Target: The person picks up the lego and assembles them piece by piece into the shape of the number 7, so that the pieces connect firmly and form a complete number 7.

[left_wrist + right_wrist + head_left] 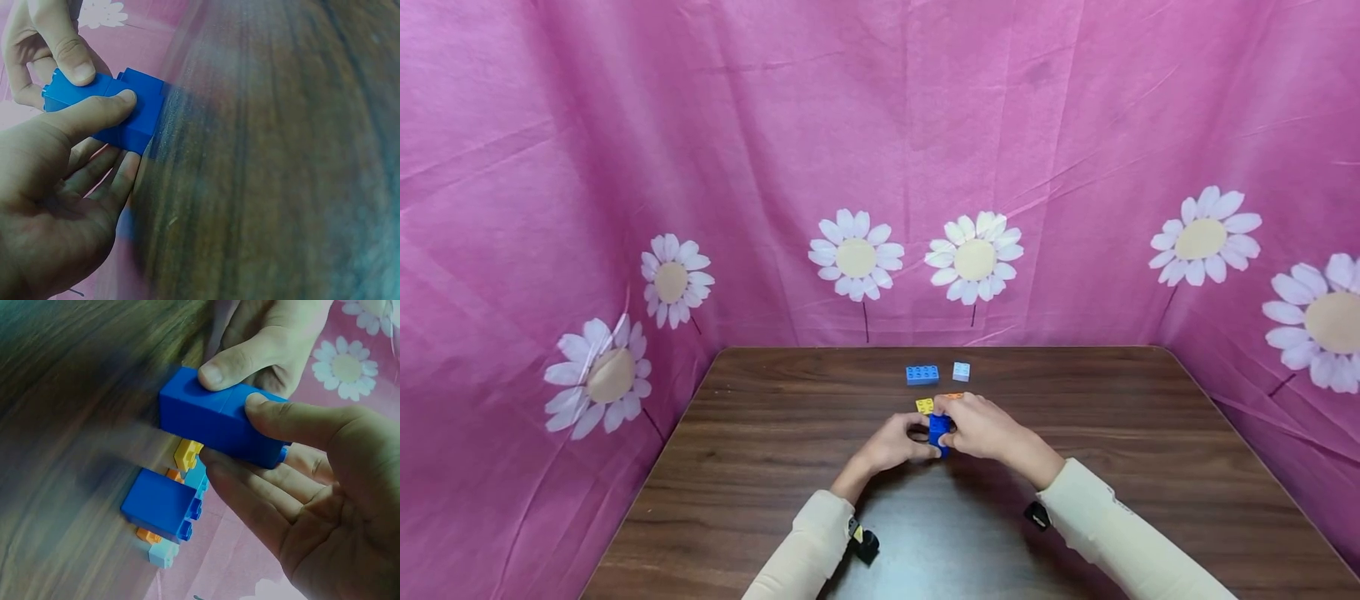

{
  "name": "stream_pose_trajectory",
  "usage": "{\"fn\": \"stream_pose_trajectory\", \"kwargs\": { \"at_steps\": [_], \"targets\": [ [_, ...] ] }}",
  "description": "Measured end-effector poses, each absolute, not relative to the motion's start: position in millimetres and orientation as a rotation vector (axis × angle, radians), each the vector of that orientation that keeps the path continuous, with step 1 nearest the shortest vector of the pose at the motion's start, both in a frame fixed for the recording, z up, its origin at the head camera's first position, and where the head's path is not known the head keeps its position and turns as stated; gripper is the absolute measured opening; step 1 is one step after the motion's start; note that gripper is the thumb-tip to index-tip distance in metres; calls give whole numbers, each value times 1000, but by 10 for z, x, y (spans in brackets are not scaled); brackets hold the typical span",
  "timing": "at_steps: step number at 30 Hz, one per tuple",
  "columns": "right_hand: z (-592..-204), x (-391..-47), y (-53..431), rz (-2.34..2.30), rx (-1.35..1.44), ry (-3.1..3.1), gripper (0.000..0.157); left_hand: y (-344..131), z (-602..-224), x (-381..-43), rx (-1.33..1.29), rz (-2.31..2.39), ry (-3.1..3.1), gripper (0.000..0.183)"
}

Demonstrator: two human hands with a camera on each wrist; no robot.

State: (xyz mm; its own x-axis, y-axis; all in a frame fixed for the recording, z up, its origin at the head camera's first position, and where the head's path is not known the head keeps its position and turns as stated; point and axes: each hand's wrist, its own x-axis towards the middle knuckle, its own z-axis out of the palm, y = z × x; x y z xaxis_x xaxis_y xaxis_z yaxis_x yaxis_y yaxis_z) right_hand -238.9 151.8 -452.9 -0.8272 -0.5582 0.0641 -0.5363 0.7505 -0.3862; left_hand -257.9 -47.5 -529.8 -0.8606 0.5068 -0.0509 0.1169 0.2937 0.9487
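Both hands grip a stack of dark blue toy building bricks (937,427) at the middle of the table. A seam between its bricks shows in the left wrist view. My left hand (891,443) holds the lower part, thumb pressed on one face and fingers on the opposite side. With thumb and fingers, my right hand (988,427) pinches the studded upper part. Another dark blue brick (159,503) stands beside the stack in the right wrist view, hidden behind the right hand from the head. Just beyond the hands sits a yellow brick (924,406).
A lighter blue brick (922,375) and a small pale blue brick (961,372) lie farther back on the brown wooden table (760,467). An orange brick (954,396) is partly covered by the right hand. Pink cloth (895,125) with printed daisies surrounds the table.
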Motion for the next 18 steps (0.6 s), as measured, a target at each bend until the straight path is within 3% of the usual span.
{"fn": "stream_pose_trajectory", "kwargs": {
  "at_steps": [18],
  "targets": [
    [-4547,-2336,1478,-479,-878,2973,28,-469,-5277,-2569,565,1534,2278,28]
  ]
}}
